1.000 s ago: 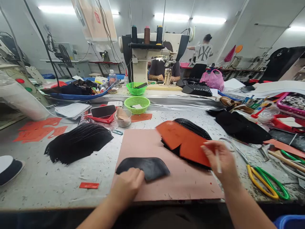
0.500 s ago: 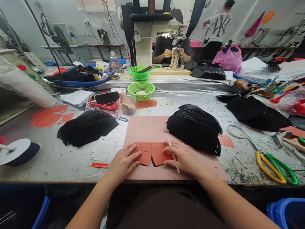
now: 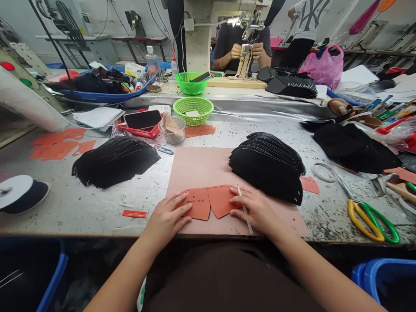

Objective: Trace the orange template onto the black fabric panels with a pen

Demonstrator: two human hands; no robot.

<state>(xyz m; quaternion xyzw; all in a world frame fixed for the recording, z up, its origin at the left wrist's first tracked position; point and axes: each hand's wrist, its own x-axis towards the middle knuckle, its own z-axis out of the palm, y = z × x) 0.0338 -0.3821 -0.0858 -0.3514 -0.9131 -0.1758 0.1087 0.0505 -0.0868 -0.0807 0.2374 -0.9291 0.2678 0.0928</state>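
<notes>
Both hands pin an orange card template flat on the pink cutting mat, near the front edge of the surface. The left hand lies open, with its fingers spread over the template's left half, beside the printed size marks. The right hand rests its fingertips on the right half while grasping a thin white marking pen, which slants back across the knuckles with its tip near the template's upper edge. Just beyond the right hand a fanned stack of black cut pieces overlaps the mat. A second black stack lies off to the left, and yellow-and-green scissors lie well to the right.

The step in hand looks like settling the template into place before marking. Tracing would call for the left hand to press firmly, so the card cannot creep, while the pen turns down to the edge.

A second earlier the right hand held the template up over the right-hand stack, and the left hand pressed a single black piece on the mat. That piece no longer shows and is probably under the template. Half a second ago the hands sat almost as they do now.
</notes>
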